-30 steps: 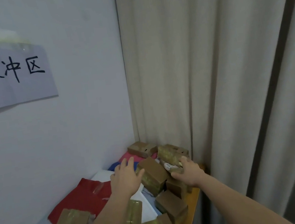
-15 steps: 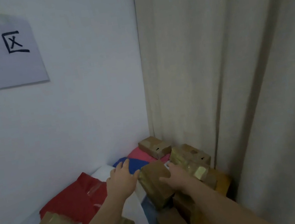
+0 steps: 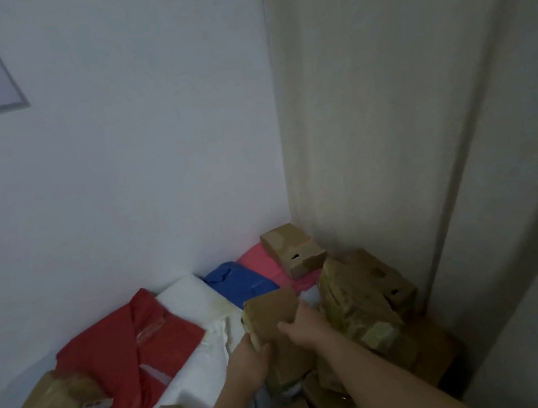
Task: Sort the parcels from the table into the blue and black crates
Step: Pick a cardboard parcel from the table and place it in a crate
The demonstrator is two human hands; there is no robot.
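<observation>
Cardboard box (image 3: 272, 310) — between left hand (image 3: 248, 362), right hand (image 3: 307, 328)

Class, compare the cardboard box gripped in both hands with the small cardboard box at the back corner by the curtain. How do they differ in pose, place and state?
The gripped box is held by the left hand and right hand; the corner box is untouched. The gripped box is nearer the camera and stands on end; the corner box lies flat, partly on a pink bag. Both are plain brown cardboard.
</observation>
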